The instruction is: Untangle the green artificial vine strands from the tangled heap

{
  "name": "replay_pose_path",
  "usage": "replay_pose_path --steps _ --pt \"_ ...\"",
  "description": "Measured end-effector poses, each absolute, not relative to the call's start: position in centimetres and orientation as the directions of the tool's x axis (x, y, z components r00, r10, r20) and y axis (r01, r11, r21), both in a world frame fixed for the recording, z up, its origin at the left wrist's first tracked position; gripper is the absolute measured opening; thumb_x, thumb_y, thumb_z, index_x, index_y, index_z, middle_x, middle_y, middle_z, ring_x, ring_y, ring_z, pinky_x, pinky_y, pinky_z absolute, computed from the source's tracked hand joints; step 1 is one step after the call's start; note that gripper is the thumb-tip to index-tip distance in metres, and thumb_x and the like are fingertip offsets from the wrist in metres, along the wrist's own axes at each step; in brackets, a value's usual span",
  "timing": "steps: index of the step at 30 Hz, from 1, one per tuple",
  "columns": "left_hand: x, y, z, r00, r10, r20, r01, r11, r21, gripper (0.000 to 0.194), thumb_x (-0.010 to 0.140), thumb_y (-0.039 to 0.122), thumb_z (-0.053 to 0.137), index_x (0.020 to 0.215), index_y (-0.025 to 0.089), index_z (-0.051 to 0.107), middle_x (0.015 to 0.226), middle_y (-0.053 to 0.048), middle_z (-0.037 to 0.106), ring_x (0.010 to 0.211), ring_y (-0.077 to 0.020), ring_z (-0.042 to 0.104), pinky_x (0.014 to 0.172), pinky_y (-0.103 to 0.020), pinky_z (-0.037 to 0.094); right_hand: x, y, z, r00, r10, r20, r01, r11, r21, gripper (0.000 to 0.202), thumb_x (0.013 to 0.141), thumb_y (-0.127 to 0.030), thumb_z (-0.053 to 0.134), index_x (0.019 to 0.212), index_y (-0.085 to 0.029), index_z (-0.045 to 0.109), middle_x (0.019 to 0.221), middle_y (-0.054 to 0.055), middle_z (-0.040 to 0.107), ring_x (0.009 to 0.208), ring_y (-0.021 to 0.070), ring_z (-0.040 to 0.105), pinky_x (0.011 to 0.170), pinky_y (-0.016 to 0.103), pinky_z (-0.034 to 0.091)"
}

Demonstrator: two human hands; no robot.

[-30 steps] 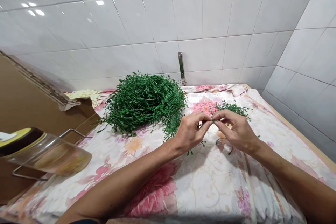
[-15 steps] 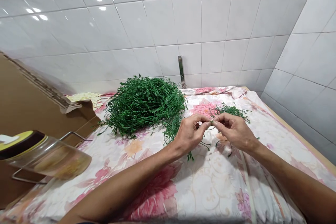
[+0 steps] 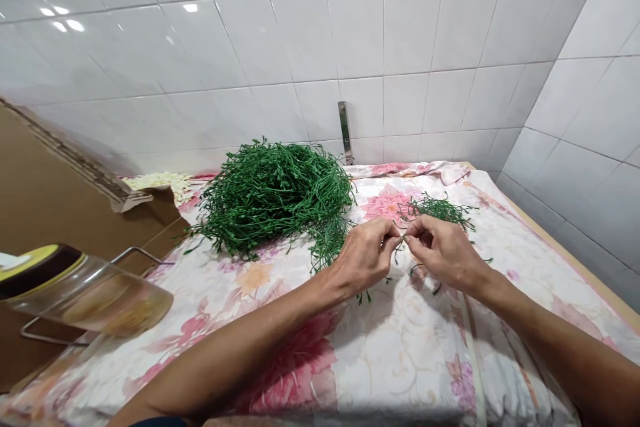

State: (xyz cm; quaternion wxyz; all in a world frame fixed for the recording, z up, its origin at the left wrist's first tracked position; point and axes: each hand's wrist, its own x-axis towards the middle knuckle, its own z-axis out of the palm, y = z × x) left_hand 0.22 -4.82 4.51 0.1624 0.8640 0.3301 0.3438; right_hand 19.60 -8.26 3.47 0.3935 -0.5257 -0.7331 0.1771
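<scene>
My left hand [image 3: 367,250] and my right hand [image 3: 444,250] meet almost fingertip to fingertip above the flowered cloth [image 3: 395,347]. Both are closed in a pinch on thin green stems; little of the stems shows between the fingers. Thin green ends poke out below each hand. Left of my left hand lies a large tangled heap of green artificial-looking stems [image 3: 275,197] with small budded tips. A smaller pile of the same stems [image 3: 443,209] rests just beyond my right hand.
At the left stands a clear jar [image 3: 115,300] with a yellow and dark lid and a wire handle, holding liquid. Behind it is a cardboard box [image 3: 60,180]. Pale small pieces [image 3: 160,183] lie near the tiled wall [image 3: 360,27], where a metal bracket [image 3: 345,132] is fixed.
My fingertips have drawn slightly apart, and the stem ends hanging under my hands have shifted. The view has tilted a little; the piles look unchanged.
</scene>
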Motion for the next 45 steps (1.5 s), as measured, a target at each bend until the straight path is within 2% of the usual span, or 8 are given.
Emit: replay_pose_path --steps 4,7,12,18,22,29,35,45 --pt "0.3 -4.7 4.1 0.584 0.668 0.462 0.55 -0.744 0.38 0.01 0.091 0.014 0.054 0.085 0.018 0.06 0.079 -0.004 0.065 0.069 -0.0161 0.057 0.065 -0.029 0.04 19.3 -8.3 3.1 -0.239 0.793 0.56 0.801 0.487 -0.348 0.012 0.094 -0.018 0.048 0.085 -0.02 0.056 0.083 0.006 0.063 0.073 0.0196 0.057 0.069 0.033 0.041" --pt "0.3 -4.5 4.0 0.598 0.665 0.448 0.598 -0.742 0.302 0.011 0.092 0.014 0.052 0.085 0.019 0.058 0.081 -0.004 0.064 0.068 -0.0166 0.057 0.062 -0.029 0.038 19.1 -8.3 3.0 -0.24 0.791 0.562 0.849 0.452 -0.273 0.012 0.095 -0.017 0.048 0.086 -0.02 0.055 0.082 0.006 0.063 0.073 0.0199 0.058 0.069 0.033 0.039" --pt "0.2 -4.6 4.0 0.63 0.645 0.432 0.591 -0.759 0.273 0.01 0.09 0.013 0.053 0.087 0.019 0.06 0.083 -0.005 0.066 0.069 -0.0165 0.058 0.06 -0.027 0.037 19.1 -8.4 3.0 -0.189 0.836 0.514 0.857 0.396 -0.329 0.01 0.093 -0.019 0.052 0.084 -0.021 0.054 0.08 0.004 0.065 0.07 0.018 0.058 0.067 0.031 0.037" --pt "0.3 -4.5 5.3 0.57 0.768 0.293 0.528 -0.615 0.585 0.014 0.089 0.02 0.058 0.077 0.017 0.066 0.063 0.001 0.061 0.057 -0.0128 0.052 0.057 -0.025 0.034 18.7 -8.3 2.7 -0.158 0.855 0.494 0.857 0.367 -0.362 0.008 0.092 -0.021 0.053 0.084 -0.021 0.055 0.08 0.003 0.065 0.069 0.0179 0.058 0.066 0.031 0.037" --pt "0.2 -4.2 5.6 0.553 0.795 0.247 0.539 -0.568 0.622 0.014 0.086 0.02 0.059 0.076 0.017 0.067 0.06 0.002 0.06 0.056 -0.0121 0.049 0.055 -0.025 0.032 18.7 -8.2 3.1 -0.178 0.847 0.5 0.864 0.378 -0.332 0.011 0.093 -0.02 0.051 0.084 -0.02 0.057 0.081 0.005 0.066 0.072 0.0194 0.059 0.068 0.032 0.039" --pt "0.1 -3.5 4.7 0.585 0.748 0.314 0.501 -0.638 0.585 0.015 0.088 0.02 0.059 0.082 0.016 0.071 0.065 0.0 0.064 0.059 -0.0122 0.05 0.058 -0.025 0.033 19.7 -8.2 3.9 -0.128 0.931 0.342 0.708 0.327 -0.626 0.014 0.092 -0.026 0.057 0.08 -0.022 0.062 0.069 0.0 0.064 0.06 0.0155 0.055 0.061 0.029 0.04" --pt "-0.1 -3.1 5.0 0.574 0.794 0.2 0.445 -0.508 0.738 0.023 0.09 0.033 0.059 0.088 0.015 0.074 0.074 -0.001 0.067 0.061 -0.0114 0.049 0.057 -0.023 0.035 19.9 -8.1 3.6 -0.196 0.84 0.506 0.689 0.486 -0.538 0.013 0.094 -0.021 0.056 0.098 -0.019 0.069 0.084 0.004 0.067 0.071 0.0164 0.059 0.069 0.03 0.044" --pt "-0.2 -3.0 4.9 0.564 0.81 0.159 0.424 -0.449 0.786 0.023 0.09 0.035 0.06 0.088 0.015 0.071 0.073 0.0 0.063 0.062 -0.0104 0.046 0.056 -0.022 0.032 20.0 -8.3 4.0 -0.202 0.852 0.483 0.68 0.477 -0.557 0.014 0.094 -0.021 0.059 0.088 -0.02 0.072 0.079 0.002 0.063 0.07 0.0155 0.057 0.067 0.029 0.043"
